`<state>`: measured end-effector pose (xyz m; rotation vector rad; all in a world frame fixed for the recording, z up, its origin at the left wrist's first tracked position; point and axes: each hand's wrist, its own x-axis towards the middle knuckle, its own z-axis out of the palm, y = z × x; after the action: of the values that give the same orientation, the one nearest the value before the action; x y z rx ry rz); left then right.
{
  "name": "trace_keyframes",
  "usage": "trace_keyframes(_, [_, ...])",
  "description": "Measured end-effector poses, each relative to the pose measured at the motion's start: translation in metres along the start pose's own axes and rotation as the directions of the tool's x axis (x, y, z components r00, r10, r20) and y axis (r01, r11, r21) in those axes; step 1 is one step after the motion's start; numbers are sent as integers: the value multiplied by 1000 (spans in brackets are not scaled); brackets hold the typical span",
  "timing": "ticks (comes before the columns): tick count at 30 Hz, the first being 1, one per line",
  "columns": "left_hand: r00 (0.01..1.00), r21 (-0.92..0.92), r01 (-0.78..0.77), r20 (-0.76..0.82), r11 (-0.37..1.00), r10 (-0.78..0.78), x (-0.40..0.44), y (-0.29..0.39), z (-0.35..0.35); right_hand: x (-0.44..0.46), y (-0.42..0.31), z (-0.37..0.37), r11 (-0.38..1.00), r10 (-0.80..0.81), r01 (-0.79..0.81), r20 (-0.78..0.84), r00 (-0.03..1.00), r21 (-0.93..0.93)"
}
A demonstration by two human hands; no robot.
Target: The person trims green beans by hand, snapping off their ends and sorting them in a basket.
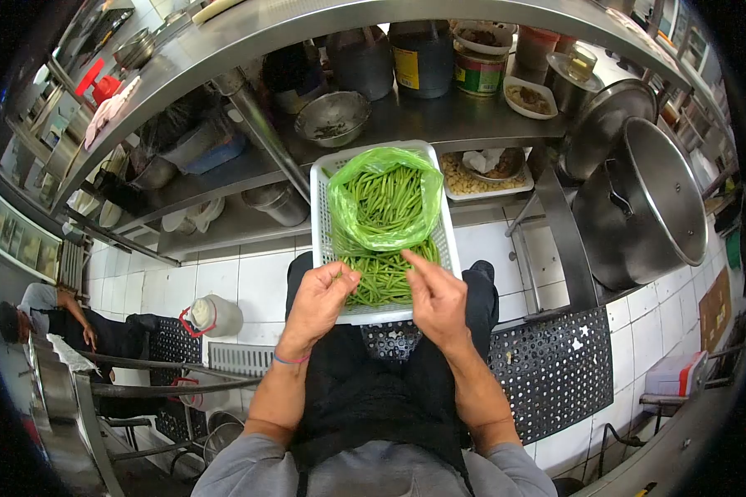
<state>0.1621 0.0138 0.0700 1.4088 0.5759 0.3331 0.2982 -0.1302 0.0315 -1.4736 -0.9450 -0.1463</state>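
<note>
A white plastic basket (322,224) stands in front of me, with a green plastic bag (385,240) open in its far part. Green beans (381,195) fill the bag, and more loose beans (381,282) lie in the near part of the basket. Over the basket's near left side is my left hand (325,298), its fingers closed in a pinch; whatever is between them is too small to name. My right hand (435,298) is above the near right side, forefinger stretched toward the bag's lower edge and apart from the thumb, with nothing visible held.
Beyond the basket, a steel shelf (439,128) carries a metal bowl (333,118) and containers. A large pot (646,203) stands at the right. A white bucket (215,316) is on the floor at the left, near a seated person (70,323). Black mats (555,373) cover floor tiles.
</note>
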Motion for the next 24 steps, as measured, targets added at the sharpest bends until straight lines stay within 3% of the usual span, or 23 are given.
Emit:
trace_keyframes(1, [1000, -14, 14, 3, 1000, -14, 1, -4, 0, -2, -3, -2, 1000, -3, 5, 117, 993, -16])
trace_keyframes(4, [998, -50, 60, 13, 997, -59, 0, -13, 3, -8, 0, 8, 996, -80, 88, 267, 960, -16])
trace_keyframes(8, [997, -79, 73, 33, 994, -71, -2, -17, 6, -14, 10, 18, 991, -128, 133, 191, 973, -11])
trace_keyframes(11, [996, -29, 25, 92, 999, -22, -6, -21, 16, -17, 11, 25, 995, -85, 81, 103, 991, 50])
trace_keyframes(12, [993, -2, 5, 115, 1000, -5, -8, -22, 19, -19, 14, 24, 980, 119, -132, 95, 988, 148])
trace_keyframes(13, [984, 51, 57, 165, 997, -64, -9, -22, 19, -21, 19, 23, 910, 318, -335, 108, 942, 245])
trace_keyframes(14, [977, -114, 122, 188, 986, -99, -8, -22, 16, -22, 24, 19, 789, 500, -516, 140, 855, 334])
trace_keyframes(15, [967, -275, 188, 219, 943, -130, -5, -24, 9, -18, 31, 8, 502, 601, -635, 291, 744, 587])
trace_keyframes(16, [955, -425, 253, 253, 869, -155, -2, -25, 5, -11, 32, 3, 314, 627, -603, 317, 712, 733])
trace_keyframes(18, [971, -540, 236, 164, 808, -174, 7, -19, 1, -5, 32, -8, 63, 602, -500, 367, 710, 864])
trace_keyframes(20, [969, -660, 226, 75, 716, -237, 15, -13, 0, -3, 32, -6, 69, 662, -544, 370, 652, 836])
trace_keyframes(21, [958, -616, 220, -8, 756, -286, 19, -5, 3, -2, 33, -6, 73, 690, -562, 365, 624, 824])
trace_keyframes(24, [993, -273, 122, 39, 954, -115, 36, 18, -10, -13, 48, -4, 122, 646, -591, 388, 657, 798])
